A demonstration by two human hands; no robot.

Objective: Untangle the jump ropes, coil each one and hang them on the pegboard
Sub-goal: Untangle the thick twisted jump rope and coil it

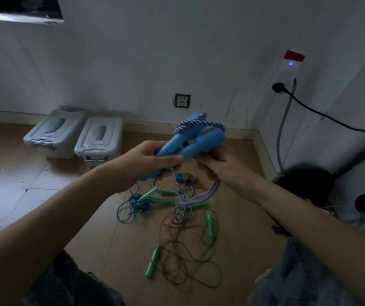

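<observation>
— Grey plastic, those two storage bins point(75, 134) at the far left, yes? Lids on, side by side against the wall?

— Yes, standing on the cardboard-covered floor point(115, 228) just below the skirting. Moving right, the left hand point(146, 164) is raised above the floor with its fingers curled round the lower ends of the two blue handles point(190, 140).

— And the rope on those handles?

— A purple-and-white braided rope point(186, 195) — it is looped over the handles' far ends and hangs down between the hands to a loose bundle on the floor. The right hand point(223, 166) is just beside the left, fingers bent in under the handles and touching the rope; how firmly it grips I cannot tell.

— What lies underneath?

— A tangle on the cardboard: a thin blue rope point(130, 208) to the left, green handles point(152, 260) scattered through it, and thin green and reddish cords point(188, 261) spreading towards the person's knees.

— Anything on the wall?

— A wall socket point(182, 100) above the hands, and further right a black plug and cable point(309, 109) running off the right edge
</observation>
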